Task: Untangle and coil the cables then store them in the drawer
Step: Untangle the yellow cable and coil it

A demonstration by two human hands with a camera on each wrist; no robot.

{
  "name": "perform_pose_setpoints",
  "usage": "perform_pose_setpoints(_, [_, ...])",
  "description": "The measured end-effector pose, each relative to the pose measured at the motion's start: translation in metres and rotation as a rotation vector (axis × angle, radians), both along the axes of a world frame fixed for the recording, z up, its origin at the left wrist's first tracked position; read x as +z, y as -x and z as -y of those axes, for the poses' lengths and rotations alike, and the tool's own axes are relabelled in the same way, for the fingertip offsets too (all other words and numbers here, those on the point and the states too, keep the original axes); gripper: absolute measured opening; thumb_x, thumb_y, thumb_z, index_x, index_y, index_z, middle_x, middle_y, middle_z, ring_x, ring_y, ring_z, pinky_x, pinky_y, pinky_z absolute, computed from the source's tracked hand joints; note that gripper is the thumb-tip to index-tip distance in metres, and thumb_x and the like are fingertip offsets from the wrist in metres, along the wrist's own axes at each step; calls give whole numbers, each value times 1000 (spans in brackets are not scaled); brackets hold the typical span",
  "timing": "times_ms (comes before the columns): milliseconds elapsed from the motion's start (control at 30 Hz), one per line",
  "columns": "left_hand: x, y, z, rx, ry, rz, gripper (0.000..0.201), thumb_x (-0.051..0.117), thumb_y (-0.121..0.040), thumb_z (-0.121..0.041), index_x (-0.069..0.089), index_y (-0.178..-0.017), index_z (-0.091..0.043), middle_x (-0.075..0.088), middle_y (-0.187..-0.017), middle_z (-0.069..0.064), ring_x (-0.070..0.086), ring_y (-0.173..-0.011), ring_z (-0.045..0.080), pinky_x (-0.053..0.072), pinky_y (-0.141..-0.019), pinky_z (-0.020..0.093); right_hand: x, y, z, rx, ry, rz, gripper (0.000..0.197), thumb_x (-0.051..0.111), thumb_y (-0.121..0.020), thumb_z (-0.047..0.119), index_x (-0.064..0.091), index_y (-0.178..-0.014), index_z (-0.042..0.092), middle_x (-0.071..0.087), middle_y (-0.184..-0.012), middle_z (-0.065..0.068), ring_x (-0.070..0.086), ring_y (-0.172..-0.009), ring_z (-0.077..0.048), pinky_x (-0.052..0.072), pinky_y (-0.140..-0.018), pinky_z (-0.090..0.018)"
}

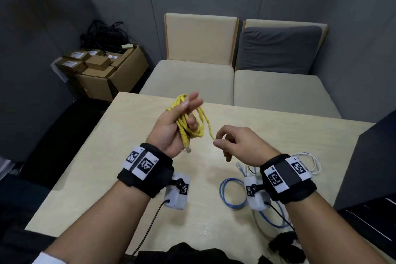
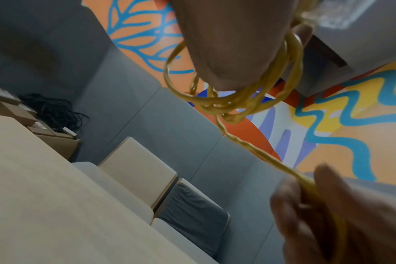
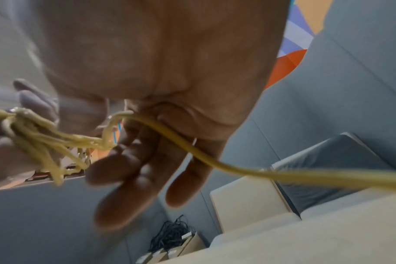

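Observation:
A yellow cable (image 1: 194,129) is looped in several turns around my left hand (image 1: 171,126), which is raised above the table (image 1: 120,156); one curled finger hooks the loops and the longer fingers point away. One clear plug end (image 1: 188,149) hangs below that palm. A short free stretch runs right to my right hand (image 1: 227,141), whose thumb and forefinger pinch it. In the left wrist view the coil (image 2: 237,101) circles the hand and a strand leads down to the blurred right hand (image 2: 328,214). In the right wrist view the strand (image 3: 237,169) passes under the fingers (image 3: 124,196).
A blue cable (image 1: 232,196) and a white cable (image 1: 311,162) lie on the table under my right wrist. A dark cabinet (image 1: 368,167) stands at the right edge. Beige seats (image 1: 192,79) sit beyond the table, cardboard boxes (image 1: 102,70) with black cables at far left.

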State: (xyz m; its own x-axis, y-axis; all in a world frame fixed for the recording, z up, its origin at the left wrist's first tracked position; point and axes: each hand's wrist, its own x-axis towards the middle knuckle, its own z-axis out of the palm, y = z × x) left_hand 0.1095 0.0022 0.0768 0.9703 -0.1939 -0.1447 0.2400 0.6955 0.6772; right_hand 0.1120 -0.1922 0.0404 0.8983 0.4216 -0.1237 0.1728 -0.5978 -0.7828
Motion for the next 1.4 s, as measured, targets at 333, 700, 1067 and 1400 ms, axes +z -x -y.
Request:
perform_pose_setpoints(333, [14,-28,-34,416,64,-2,31,45,-99,-36,62,-119,-20,68,-113,-6,65,-69,2,52,-65,16,-46,21,3,-3,180,-17,12,48,-97,27,47,-85,28,51,-67,3,49,-61,-18,44,-61,-33])
perform_pose_setpoints(700, [-32,-4,-2,-423,-1074,250,39,41,-100,-38,50,-128,-12,67,-67,5,60,-56,26,48,-49,28,21,-8,0,-34,-143,638,22,59,-88,30,72,-93,13,65,-81,7,58,-77,-5,44,-73,-14])
perform_pose_setpoints(1067, [-19,12,11,-750,-278,298,72,45,-76,-75,45,-90,-5,54,-45,-4,37,-30,4,32,-39,14,17,-5,-7,-63,-881,-306,14,44,-97,7,50,-86,0,64,-115,-20,66,-63,-17,51,-58,-24])
perform_pose_setpoints(1400, [-17,10,7,-941,-38,270,53,49,-85,-63,55,-91,-11,57,-50,-5,43,-34,0,33,-38,15,12,-2,-4,184,-836,-420,55,89,-45,56,63,-75,18,65,-113,-10,67,-89,-19,51,-73,-27])
